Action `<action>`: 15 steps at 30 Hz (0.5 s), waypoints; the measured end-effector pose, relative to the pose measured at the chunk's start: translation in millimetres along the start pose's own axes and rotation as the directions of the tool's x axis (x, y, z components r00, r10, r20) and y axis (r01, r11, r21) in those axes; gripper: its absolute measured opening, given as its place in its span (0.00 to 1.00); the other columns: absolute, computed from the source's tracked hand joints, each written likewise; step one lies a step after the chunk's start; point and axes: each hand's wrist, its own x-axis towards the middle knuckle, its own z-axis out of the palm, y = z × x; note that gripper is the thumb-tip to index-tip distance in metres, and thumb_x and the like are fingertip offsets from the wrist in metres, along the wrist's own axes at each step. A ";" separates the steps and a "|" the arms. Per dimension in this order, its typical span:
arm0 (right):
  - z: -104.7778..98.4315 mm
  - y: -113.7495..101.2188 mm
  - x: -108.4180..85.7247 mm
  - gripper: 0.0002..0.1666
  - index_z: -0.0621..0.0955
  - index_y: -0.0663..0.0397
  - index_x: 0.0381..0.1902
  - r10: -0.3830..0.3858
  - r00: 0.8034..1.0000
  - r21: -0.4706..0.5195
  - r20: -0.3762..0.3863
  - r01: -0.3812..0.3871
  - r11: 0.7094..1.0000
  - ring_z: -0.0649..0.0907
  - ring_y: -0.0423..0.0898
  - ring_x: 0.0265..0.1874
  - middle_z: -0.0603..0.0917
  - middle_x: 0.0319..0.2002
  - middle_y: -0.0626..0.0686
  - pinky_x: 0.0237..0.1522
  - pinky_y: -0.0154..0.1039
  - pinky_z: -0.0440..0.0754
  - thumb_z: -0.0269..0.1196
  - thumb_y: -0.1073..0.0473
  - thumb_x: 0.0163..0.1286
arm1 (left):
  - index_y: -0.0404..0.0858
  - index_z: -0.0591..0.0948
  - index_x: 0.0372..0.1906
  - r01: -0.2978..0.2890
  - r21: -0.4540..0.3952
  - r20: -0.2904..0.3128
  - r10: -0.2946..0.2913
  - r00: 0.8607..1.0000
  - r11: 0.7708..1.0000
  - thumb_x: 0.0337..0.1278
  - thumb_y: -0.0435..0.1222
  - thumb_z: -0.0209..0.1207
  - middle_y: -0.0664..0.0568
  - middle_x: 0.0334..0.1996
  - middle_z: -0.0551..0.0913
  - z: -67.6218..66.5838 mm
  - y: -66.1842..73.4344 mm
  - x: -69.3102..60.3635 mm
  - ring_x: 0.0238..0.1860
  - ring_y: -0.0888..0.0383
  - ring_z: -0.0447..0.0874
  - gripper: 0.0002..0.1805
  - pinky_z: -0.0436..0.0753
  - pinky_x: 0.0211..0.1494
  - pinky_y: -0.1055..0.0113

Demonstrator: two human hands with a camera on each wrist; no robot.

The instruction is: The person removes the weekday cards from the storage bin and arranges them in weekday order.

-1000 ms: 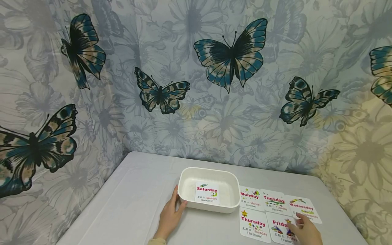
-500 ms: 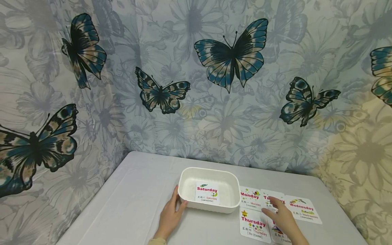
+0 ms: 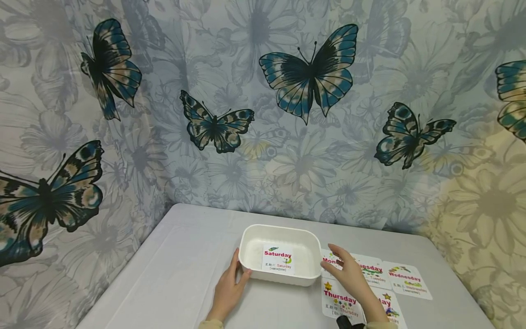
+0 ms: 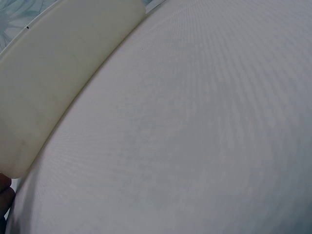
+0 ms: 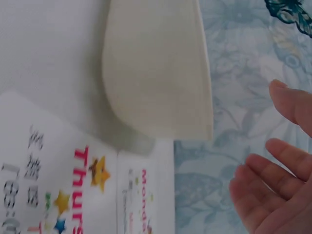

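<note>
A white tray (image 3: 304,277) stands on the table with a Saturday card (image 3: 277,259) lying flat inside it. My left hand (image 3: 228,289) rests against the tray's left front corner, thumb near the rim. My right hand (image 3: 349,278) is just right of the tray, over the Monday card (image 3: 328,269), fingers apart and holding nothing. In the right wrist view the tray's end (image 5: 158,73) and my right hand (image 5: 278,190) show a gap between them. The left wrist view shows the tray's side (image 4: 68,73) and a bit of my left fingers (image 4: 5,195).
Right of the tray lie the Tuesday card (image 3: 376,269), the Wednesday card (image 3: 407,279), the Thursday card (image 3: 338,301) and a partly covered Friday card (image 3: 392,310). Behind the white-covered table (image 3: 172,256) hangs a butterfly-patterned cloth (image 3: 312,183).
My right hand has moved left from the Friday card, across the Tuesday card, to beside the tray, uncovering the Wednesday card. My left hand and the tray have stayed in place.
</note>
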 end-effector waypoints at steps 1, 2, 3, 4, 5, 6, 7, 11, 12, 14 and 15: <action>1.7 -1.6 2.2 0.40 0.66 0.66 0.63 -0.003 1.000 0.010 -0.001 0.004 1.000 0.67 0.63 0.60 0.68 0.61 0.67 0.57 0.52 0.69 0.65 0.49 0.61 | 0.45 0.56 0.72 0.000 -0.001 0.001 0.000 1.000 1.000 0.59 0.53 0.55 0.48 0.57 0.75 0.0 0.1 0.1 0.59 0.47 0.70 0.39 0.69 0.56 0.45; 3.4 -3.2 4.5 0.40 0.66 0.65 0.64 0.000 1.000 0.020 0.002 0.000 1.000 0.67 0.62 0.60 0.68 0.61 0.66 0.57 0.52 0.69 0.65 0.48 0.60 | 0.46 0.56 0.72 0.001 -0.002 0.001 -0.001 1.000 1.000 0.59 0.53 0.55 0.48 0.57 0.75 0.0 0.3 0.1 0.59 0.47 0.70 0.39 0.69 0.56 0.45; 5.4 -4.4 6.8 0.41 0.66 0.64 0.64 0.000 1.000 0.027 0.003 0.000 1.000 0.67 0.62 0.60 0.68 0.61 0.66 0.57 0.51 0.69 0.65 0.48 0.60 | 0.46 0.56 0.72 0.003 -0.002 0.003 -0.003 1.000 1.000 0.59 0.53 0.55 0.48 0.57 0.75 -0.1 0.6 0.2 0.59 0.47 0.70 0.39 0.69 0.56 0.45; 7.5 -5.9 9.0 0.41 0.66 0.64 0.64 0.004 1.000 0.036 0.006 -0.004 0.999 0.67 0.62 0.60 0.67 0.61 0.66 0.57 0.51 0.69 0.65 0.48 0.60 | 0.46 0.55 0.72 0.005 -0.003 0.005 -0.005 1.000 1.000 0.59 0.53 0.55 0.48 0.57 0.75 -0.2 0.9 0.2 0.59 0.47 0.70 0.39 0.69 0.56 0.45; 9.7 -7.6 11.0 0.41 0.65 0.64 0.64 0.006 1.000 0.051 0.010 -0.007 0.999 0.67 0.62 0.60 0.67 0.61 0.66 0.57 0.52 0.69 0.66 0.48 0.60 | 0.47 0.55 0.72 0.008 -0.005 0.007 -0.008 1.000 1.000 0.59 0.53 0.55 0.48 0.57 0.75 -0.2 1.1 0.2 0.59 0.47 0.70 0.39 0.69 0.57 0.45; 12.0 -9.3 13.0 0.41 0.65 0.64 0.64 0.005 1.000 0.061 0.015 -0.006 0.998 0.67 0.62 0.60 0.67 0.61 0.66 0.57 0.52 0.69 0.66 0.48 0.59 | 0.48 0.55 0.72 0.009 -0.004 0.007 -0.009 1.000 1.000 0.59 0.53 0.55 0.48 0.57 0.75 -0.4 1.2 0.0 0.59 0.47 0.70 0.39 0.69 0.57 0.45; 14.4 -11.3 14.7 0.41 0.65 0.64 0.64 0.007 1.000 0.073 0.020 -0.009 0.997 0.67 0.62 0.60 0.67 0.61 0.66 0.57 0.52 0.69 0.66 0.49 0.59 | 0.48 0.55 0.72 0.010 -0.004 0.008 -0.010 1.000 1.000 0.59 0.53 0.55 0.48 0.57 0.75 -0.5 1.4 -0.1 0.59 0.47 0.70 0.39 0.69 0.57 0.45; 25.3 -18.2 21.5 0.41 0.66 0.64 0.64 -0.005 0.999 0.111 0.035 0.001 0.994 0.67 0.61 0.60 0.68 0.61 0.64 0.58 0.51 0.68 0.67 0.50 0.59 | 0.49 0.54 0.72 0.011 -0.005 0.008 -0.011 1.000 1.000 0.59 0.52 0.56 0.48 0.57 0.75 -0.9 1.8 -0.3 0.59 0.47 0.70 0.39 0.69 0.56 0.45; 28.1 -19.6 23.2 0.41 0.66 0.64 0.64 -0.009 0.999 0.115 0.039 0.004 0.993 0.67 0.60 0.60 0.68 0.61 0.64 0.59 0.50 0.68 0.67 0.51 0.58 | 0.49 0.54 0.72 0.010 -0.004 0.007 -0.010 1.000 1.000 0.59 0.52 0.56 0.48 0.57 0.76 -0.9 1.9 -0.5 0.59 0.47 0.70 0.39 0.69 0.56 0.44; 33.9 -21.7 26.7 0.40 0.67 0.64 0.63 -0.013 0.999 0.134 0.042 0.007 0.991 0.67 0.60 0.60 0.69 0.61 0.64 0.59 0.50 0.67 0.67 0.52 0.58 | 0.51 0.54 0.72 0.013 -0.006 0.006 -0.013 1.000 1.000 0.59 0.51 0.56 0.48 0.57 0.76 -0.9 2.0 -0.5 0.59 0.47 0.70 0.39 0.69 0.57 0.45; 36.5 -22.9 28.2 0.40 0.67 0.65 0.63 -0.014 0.999 0.142 0.044 0.008 0.990 0.67 0.59 0.60 0.69 0.61 0.64 0.59 0.49 0.67 0.68 0.52 0.58 | 0.51 0.53 0.73 0.013 -0.007 0.005 -0.013 1.000 1.000 0.59 0.51 0.56 0.48 0.57 0.76 -0.9 2.1 -0.6 0.59 0.47 0.70 0.39 0.69 0.57 0.45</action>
